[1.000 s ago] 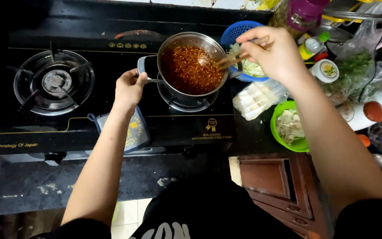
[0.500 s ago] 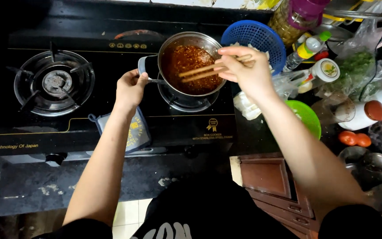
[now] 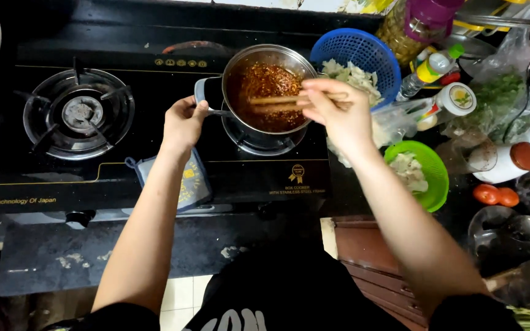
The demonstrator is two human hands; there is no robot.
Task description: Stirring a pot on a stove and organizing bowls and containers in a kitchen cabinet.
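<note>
Over the pot (image 3: 240, 67) — right hand (image 3: 338, 116) holds chopsticks (image 3: 277, 101); left hand (image 3: 182, 122) grips handle (image 3: 207, 95).

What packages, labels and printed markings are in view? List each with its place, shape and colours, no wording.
Stove: black top, gold lettering front left and a gold emblem below the saucepan.
Control icons: small gold row behind the burners.
Pot holder: blue-edged square with a yellow print, under the left hand.
Round lid: white with a green and yellow label, right of the right hand.
Bottle: clear, yellow label, green cap, beside the blue basket.
</note>
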